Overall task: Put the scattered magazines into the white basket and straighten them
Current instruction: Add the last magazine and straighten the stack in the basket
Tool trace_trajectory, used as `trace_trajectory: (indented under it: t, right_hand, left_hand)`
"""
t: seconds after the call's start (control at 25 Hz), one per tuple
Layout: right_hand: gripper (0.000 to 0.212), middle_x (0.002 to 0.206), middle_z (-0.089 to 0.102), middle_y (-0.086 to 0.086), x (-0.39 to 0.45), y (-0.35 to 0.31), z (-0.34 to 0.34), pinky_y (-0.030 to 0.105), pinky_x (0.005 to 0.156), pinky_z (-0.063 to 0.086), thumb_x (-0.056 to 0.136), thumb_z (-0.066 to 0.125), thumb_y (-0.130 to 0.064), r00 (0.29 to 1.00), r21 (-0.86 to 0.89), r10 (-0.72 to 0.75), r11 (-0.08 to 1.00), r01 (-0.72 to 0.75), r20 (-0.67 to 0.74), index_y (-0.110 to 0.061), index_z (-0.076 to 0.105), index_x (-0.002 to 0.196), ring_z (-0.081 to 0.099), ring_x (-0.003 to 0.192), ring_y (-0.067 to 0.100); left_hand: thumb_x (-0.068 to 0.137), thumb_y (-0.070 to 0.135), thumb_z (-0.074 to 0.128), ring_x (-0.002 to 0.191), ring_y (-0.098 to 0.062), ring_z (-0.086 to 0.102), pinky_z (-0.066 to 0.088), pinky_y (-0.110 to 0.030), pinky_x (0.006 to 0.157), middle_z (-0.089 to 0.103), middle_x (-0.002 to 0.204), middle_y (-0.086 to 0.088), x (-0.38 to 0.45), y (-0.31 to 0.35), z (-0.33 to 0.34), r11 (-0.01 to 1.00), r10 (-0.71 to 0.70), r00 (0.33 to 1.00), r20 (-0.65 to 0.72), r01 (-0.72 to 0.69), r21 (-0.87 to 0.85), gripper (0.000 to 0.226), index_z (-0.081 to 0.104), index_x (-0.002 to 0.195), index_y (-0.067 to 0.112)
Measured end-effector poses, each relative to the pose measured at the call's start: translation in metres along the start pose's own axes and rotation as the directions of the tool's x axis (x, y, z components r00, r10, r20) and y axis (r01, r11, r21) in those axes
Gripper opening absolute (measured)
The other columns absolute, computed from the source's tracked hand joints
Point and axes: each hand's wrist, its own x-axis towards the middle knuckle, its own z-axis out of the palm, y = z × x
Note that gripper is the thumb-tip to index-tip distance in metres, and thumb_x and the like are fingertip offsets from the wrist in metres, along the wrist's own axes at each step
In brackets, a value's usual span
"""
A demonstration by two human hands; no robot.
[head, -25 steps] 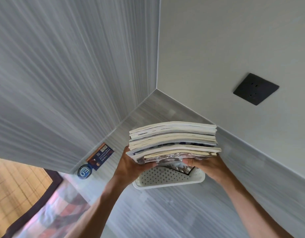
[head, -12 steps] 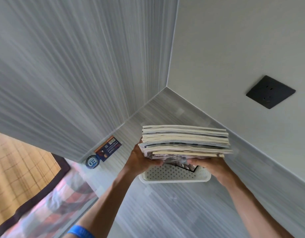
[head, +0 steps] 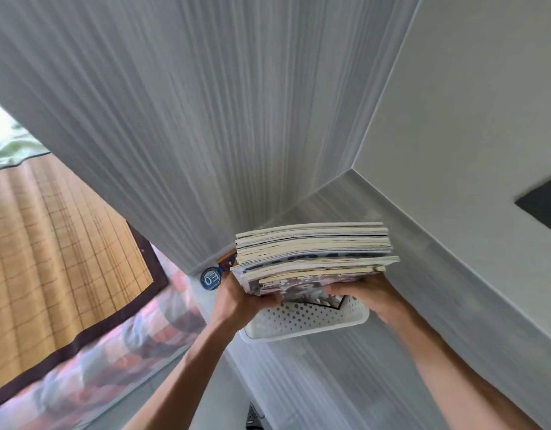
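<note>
Since half a second ago the stack has drifted toward the right of the view and swung a little, its page edges less square to the person, and the black wall plate (head: 544, 207) has slid to the frame's right edge; the grip itself has not changed. The left hand (head: 237, 297) clasps the near left corner of the magazines (head: 314, 252), fingers curled under the bottom cover. The right hand (head: 365, 294) grasps the near right end the same way, thumb side up against the lowest issue. Between them they carry the whole pile, which sits upright on its lower edge inside the white basket (head: 305, 321), most of the pile rising well above the perforated wall.

The long axis of the stack runs left to right, matching the long side of the basket, so the pile is already lined up with its container. Both hands are at the near face, about equally close; neither has the advantage. Several issues jut out at the right end and the lower ones sit proud of the upper ones, so I judge that squaring remains: tapping the ends inward, each hand pushing toward the other.

Beyond, the basket stands on the grey striped shelf (head: 345, 377) in a corner, with a round blue tag (head: 211, 278) just left of the pile.
</note>
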Motion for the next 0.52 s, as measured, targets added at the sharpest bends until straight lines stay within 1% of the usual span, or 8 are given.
trace_trajectory:
  t: [0.08,0.12,0.2,0.28,0.36,0.4,0.44,0.52]
  right_hand:
    - [0.050,0.090,0.076,-0.008,0.016,-0.019,0.019,0.010,0.068,0.051,0.055,0.091,0.001,0.998,-0.030,0.011,1.000,-0.009,0.057,-0.025,0.070,0.092,0.070,0.082,0.000]
    - [0.050,0.088,0.075,-0.011,0.025,-0.029,0.027,0.006,0.066,0.050,0.056,0.090,0.003,0.996,-0.043,0.008,0.999,-0.004,0.089,-0.024,0.069,0.092,0.069,0.079,-0.004]
    - [0.053,0.088,0.073,-0.014,0.042,-0.046,0.042,0.003,0.066,0.048,0.057,0.088,0.007,0.988,-0.075,-0.004,0.997,0.016,0.153,-0.022,0.068,0.096,0.067,0.077,-0.009]
    - [0.046,0.083,0.072,-0.013,0.063,-0.059,0.054,0.007,0.066,0.049,0.060,0.083,0.010,0.985,-0.148,0.008,0.989,0.018,0.175,-0.020,0.067,0.091,0.068,0.077,-0.002]
    - [0.029,0.071,0.065,-0.004,0.082,-0.067,0.066,0.020,0.061,0.049,0.063,0.070,0.013,0.987,-0.229,0.059,0.973,-0.024,0.148,-0.013,0.061,0.074,0.061,0.071,0.011]
    - [0.026,0.065,0.057,0.000,0.090,-0.071,0.071,0.025,0.057,0.044,0.063,0.063,0.014,0.988,-0.251,0.081,0.967,-0.046,0.131,-0.011,0.054,0.066,0.055,0.066,0.013]
    - [0.029,0.059,0.049,0.000,0.098,-0.075,0.076,0.026,0.054,0.039,0.062,0.058,0.015,0.989,-0.260,0.094,0.964,-0.061,0.115,-0.011,0.046,0.060,0.048,0.061,0.013]
    - [0.036,0.054,0.040,-0.002,0.109,-0.080,0.082,0.025,0.051,0.033,0.058,0.054,0.016,0.991,-0.270,0.101,0.960,-0.075,0.085,-0.014,0.035,0.053,0.040,0.056,0.013]
  left_hand:
    - [0.043,0.037,0.094,0.085,0.006,0.070,0.060,-0.029,0.077,0.076,0.090,0.022,-0.001,-0.004,-0.019,1.000,-0.015,0.999,-0.039,0.014,-0.007,0.060,0.070,0.097,0.045]
    - [0.042,0.038,0.094,0.085,0.004,0.071,0.060,-0.029,0.077,0.076,0.090,0.022,0.000,-0.006,-0.027,1.000,-0.014,0.998,-0.066,0.013,-0.019,0.059,0.069,0.096,0.047]
    - [0.041,0.032,0.096,0.089,-0.005,0.072,0.060,-0.036,0.079,0.077,0.093,0.015,0.002,-0.012,-0.039,0.997,-0.042,0.991,-0.130,0.034,-0.069,0.063,0.068,0.095,0.049]
    - [0.042,0.025,0.097,0.090,-0.012,0.072,0.060,-0.045,0.081,0.078,0.092,0.009,0.009,-0.016,-0.048,0.991,-0.095,0.980,-0.174,0.076,-0.108,0.063,0.069,0.093,0.046]
    - [0.044,0.019,0.097,0.083,-0.009,0.073,0.061,-0.045,0.077,0.078,0.088,0.011,0.014,-0.020,-0.053,0.985,-0.131,0.971,-0.201,0.104,-0.140,0.060,0.070,0.090,0.047]
    - [0.046,0.017,0.096,0.079,-0.006,0.073,0.062,-0.044,0.076,0.077,0.086,0.013,0.016,-0.019,-0.055,0.981,-0.148,0.965,-0.216,0.116,-0.154,0.060,0.069,0.089,0.049]
    - [0.047,0.015,0.096,0.076,-0.005,0.073,0.062,-0.043,0.075,0.077,0.084,0.014,0.018,-0.019,-0.057,0.977,-0.172,0.958,-0.228,0.136,-0.164,0.060,0.069,0.088,0.049]
    - [0.048,0.017,0.096,0.079,-0.010,0.073,0.061,-0.046,0.077,0.077,0.084,0.010,0.024,-0.015,-0.060,0.966,-0.231,0.941,-0.248,0.190,-0.177,0.058,0.069,0.096,0.038]
